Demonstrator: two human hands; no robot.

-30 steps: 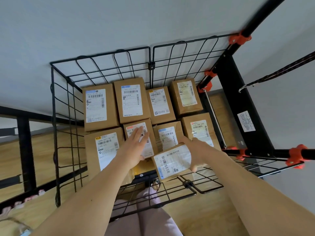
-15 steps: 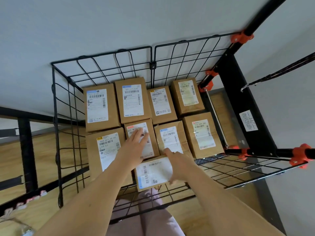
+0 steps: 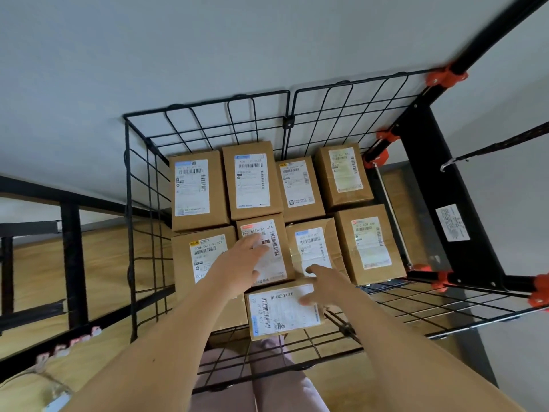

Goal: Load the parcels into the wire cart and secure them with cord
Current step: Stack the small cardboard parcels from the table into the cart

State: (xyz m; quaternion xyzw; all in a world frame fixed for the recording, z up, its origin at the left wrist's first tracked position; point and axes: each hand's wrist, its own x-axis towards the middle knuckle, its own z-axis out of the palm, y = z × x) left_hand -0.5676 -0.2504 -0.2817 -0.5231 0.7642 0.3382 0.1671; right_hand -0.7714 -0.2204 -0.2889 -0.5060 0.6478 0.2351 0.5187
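Presses the left hand [image 3: 243, 260], fingers straight, flat on the red-labelled parcel [image 3: 279, 248] in the middle. Rests the right hand [image 3: 323, 283], fingers loose and gripping nothing, on the nearest parcel [image 3: 282, 313] at the near edge of the wire cart [image 3: 208, 104]. Hooked cord [image 3: 490, 147] far right.

A parcel stockroom, by the look: labelled cardboard parcels [image 3: 252, 179] packed in a wire cart [image 3: 128, 203] beside black metal racking [image 3: 439, 188].
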